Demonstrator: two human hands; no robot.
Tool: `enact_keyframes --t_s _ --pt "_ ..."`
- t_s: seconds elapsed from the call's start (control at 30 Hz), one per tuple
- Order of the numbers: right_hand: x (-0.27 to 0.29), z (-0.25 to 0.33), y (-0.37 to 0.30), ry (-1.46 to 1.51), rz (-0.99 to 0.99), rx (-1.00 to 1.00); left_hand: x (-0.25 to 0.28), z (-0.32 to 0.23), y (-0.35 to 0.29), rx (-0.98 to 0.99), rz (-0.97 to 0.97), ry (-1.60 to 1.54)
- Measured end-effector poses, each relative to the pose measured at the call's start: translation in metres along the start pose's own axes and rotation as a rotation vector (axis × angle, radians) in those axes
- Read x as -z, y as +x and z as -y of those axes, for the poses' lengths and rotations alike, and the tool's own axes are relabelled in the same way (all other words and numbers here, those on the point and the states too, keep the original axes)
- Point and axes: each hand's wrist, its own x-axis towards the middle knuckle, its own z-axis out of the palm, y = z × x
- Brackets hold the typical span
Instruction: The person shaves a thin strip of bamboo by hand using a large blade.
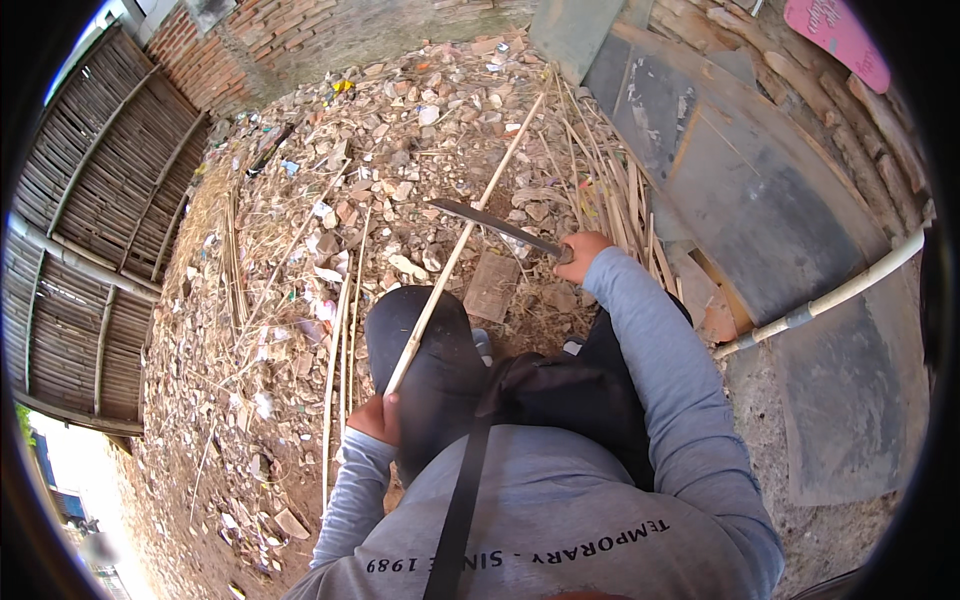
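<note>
My left hand [377, 418] is closed around the near end of a long, pale bamboo strip [438, 290]. The strip runs over my left knee and slants away, up and to the right, toward the far rubble. In my right hand [583, 255] is the handle of a machete [500, 226] with a long dark blade. The blade points left and lies across the bamboo strip beyond my knee; I cannot tell whether its edge bites into the strip. My right fingers wrap the handle, which they mostly hide.
Rubble and straw [270, 330] cover the ground. More bamboo strips [338, 370] lie left of my knee, and a bundle of strips [612, 190] lies at the far right. Dark boards [740, 220] and a pale pole [860, 285] stand right. A bamboo panel [90, 220] rises at left.
</note>
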Motion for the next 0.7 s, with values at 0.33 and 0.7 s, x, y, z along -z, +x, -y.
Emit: enact_keyframes --t_s 0.33,0.7 --pt "-0.010 0.003 0.000 -0.010 0.026 0.105 0.000 0.002 0.000 -0.025 -0.007 -0.017" --pt "-0.009 0.002 -0.002 0.000 0.019 0.097 -0.001 0.003 0.001 -0.024 -0.012 -0.050"
